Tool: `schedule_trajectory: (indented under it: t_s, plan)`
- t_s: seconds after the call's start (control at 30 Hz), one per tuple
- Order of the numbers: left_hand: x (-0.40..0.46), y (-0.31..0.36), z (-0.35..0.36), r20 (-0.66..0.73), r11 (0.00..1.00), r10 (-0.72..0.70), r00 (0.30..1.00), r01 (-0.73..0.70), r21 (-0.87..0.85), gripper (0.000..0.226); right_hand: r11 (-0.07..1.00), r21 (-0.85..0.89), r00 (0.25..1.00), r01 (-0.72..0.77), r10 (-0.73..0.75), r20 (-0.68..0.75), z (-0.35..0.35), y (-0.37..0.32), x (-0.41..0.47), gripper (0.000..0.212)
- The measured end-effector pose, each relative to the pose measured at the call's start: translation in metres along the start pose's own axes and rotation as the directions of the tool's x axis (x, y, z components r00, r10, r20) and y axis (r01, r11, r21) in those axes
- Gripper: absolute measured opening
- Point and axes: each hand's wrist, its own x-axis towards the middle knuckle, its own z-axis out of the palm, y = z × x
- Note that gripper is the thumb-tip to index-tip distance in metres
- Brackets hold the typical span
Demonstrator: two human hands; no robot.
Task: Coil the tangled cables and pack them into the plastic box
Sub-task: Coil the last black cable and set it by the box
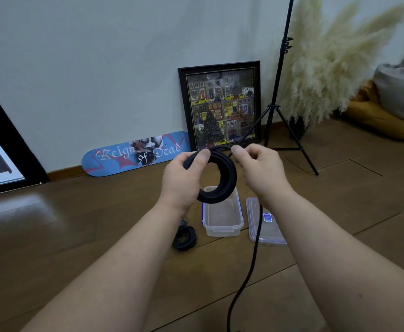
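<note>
My left hand (184, 180) grips thick black cable coil (225, 185), keeping loops stacked; right hand (256, 168) pinches loose tail (256, 245), feeding next loop; clear plastic box (222, 219) below, ready.

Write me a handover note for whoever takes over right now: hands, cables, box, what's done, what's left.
Left hand: grips the black coil, held up over the box.
Right hand: pinches the loose cable feeding the coil; its tail trails down to the floor.
Box: open, nothing in it; lid lies on its right.
Done: second coil lies wound on the floor, left of the box.
Left: finish winding, put both coils in the box.
</note>
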Motion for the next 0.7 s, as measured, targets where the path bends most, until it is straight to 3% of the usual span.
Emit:
schedule_trajectory:
  t_s: [0.1, 0.23, 0.33, 0.43, 0.57, 0.63, 0.7]
  plan:
    - [-0.0004, 0.0011, 0.0028, -0.075, 0.999, 0.006, 0.997, -0.009, -0.041, 0.037, 0.989, 0.131, 0.997, -0.064, 0.059, 0.041, 0.0067, -0.0012, -0.0016, 0.034]
    - [-0.0018, 0.0030, 0.0074, -0.123, 0.997, 0.024, 0.992, -0.033, -0.076, 0.039, 0.992, 0.127, 1.000, -0.016, 0.014, 0.015, 0.0098, -0.0052, -0.0039, 0.023]
    - [-0.0035, 0.0025, 0.0080, -0.147, 0.996, 0.028, 0.989, -0.040, -0.079, 0.038, 0.999, 0.007, 0.999, 0.054, -0.054, 0.010, 0.0077, -0.0038, -0.0050, 0.023]
    - [-0.0031, 0.0029, 0.0069, -0.153, 0.997, 0.033, 0.988, -0.043, -0.064, 0.039, 0.956, -0.208, 0.974, 0.208, -0.222, -0.045, 0.0032, -0.0045, -0.0069, 0.023]
    - [0.0013, 0.0016, 0.0010, -0.162, 0.999, 0.011, 0.987, -0.019, -0.051, 0.052, 0.895, -0.285, 0.918, 0.343, -0.384, -0.100, 0.0014, -0.0087, -0.0089, 0.021]
    - [0.0015, 0.0017, -0.0001, -0.151, 0.998, 0.008, 0.989, -0.017, -0.053, 0.051, 0.897, -0.291, 0.925, 0.333, -0.370, -0.081, 0.0019, -0.0077, -0.0074, 0.020]
    - [0.0003, 0.0033, 0.0009, -0.150, 0.997, 0.004, 0.989, -0.015, -0.074, 0.044, 0.939, -0.239, 0.965, 0.246, -0.260, -0.031, 0.0039, -0.0041, -0.0053, 0.020]
